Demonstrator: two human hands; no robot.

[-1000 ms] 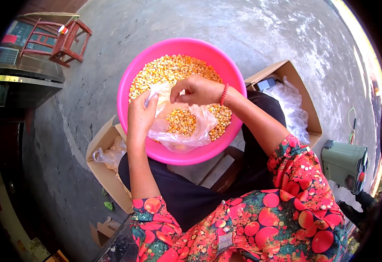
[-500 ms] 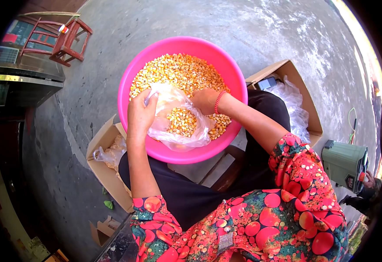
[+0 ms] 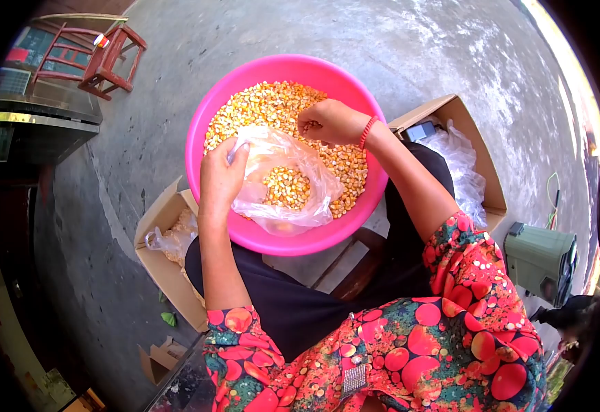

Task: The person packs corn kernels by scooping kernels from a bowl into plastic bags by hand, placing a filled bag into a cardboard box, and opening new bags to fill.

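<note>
A large pink basin [image 3: 375, 199] holds a bed of yellow corn kernels [image 3: 272, 101]. Inside it lies a clear plastic bag [image 3: 283, 223] with its mouth spread and a small heap of kernels in it. My left hand [image 3: 221, 175] pinches the bag's left rim between thumb and fingers. Over the kernels, just right of the bag's upper edge, is my right hand [image 3: 334, 122], with a red beaded bracelet at the wrist. Its fingers are curled closed, and whatever they hold is hidden.
Cardboard boxes stand on both sides, the left box [image 3: 166, 257] with a filled plastic bag, the right box [image 3: 489, 161] with crumpled clear plastic. A green bin [image 3: 540, 257] is at the right, near another person's dark-clothed limb. A red wooden chair [image 3: 108, 62] stands far left.
My right hand has moved up and away from the bag's mouth, its fingers now curled above the kernels. My left hand still grips the rim. The other person's hand has left the bin.
</note>
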